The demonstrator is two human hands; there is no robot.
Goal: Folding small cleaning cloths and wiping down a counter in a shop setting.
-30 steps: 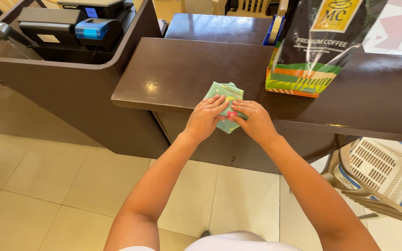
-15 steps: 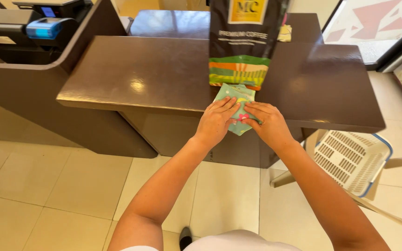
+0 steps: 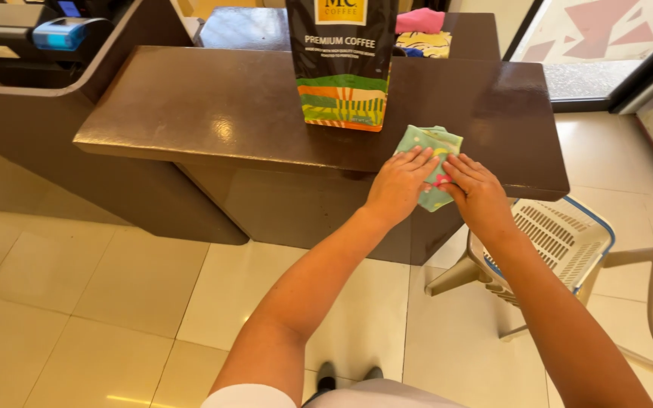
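Pressing flat on a folded green cloth (image 3: 434,147), the left hand (image 3: 398,185) and right hand (image 3: 476,189) lie spread near the bench (image 3: 190,106) edge, beside a coffee bag (image 3: 341,64).

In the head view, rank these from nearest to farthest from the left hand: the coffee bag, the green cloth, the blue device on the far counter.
1. Green cloth: under the left hand, at the counter's near edge.
2. Coffee bag: upright, just behind the hand.
3. Blue device: far upper left, on the other counter.
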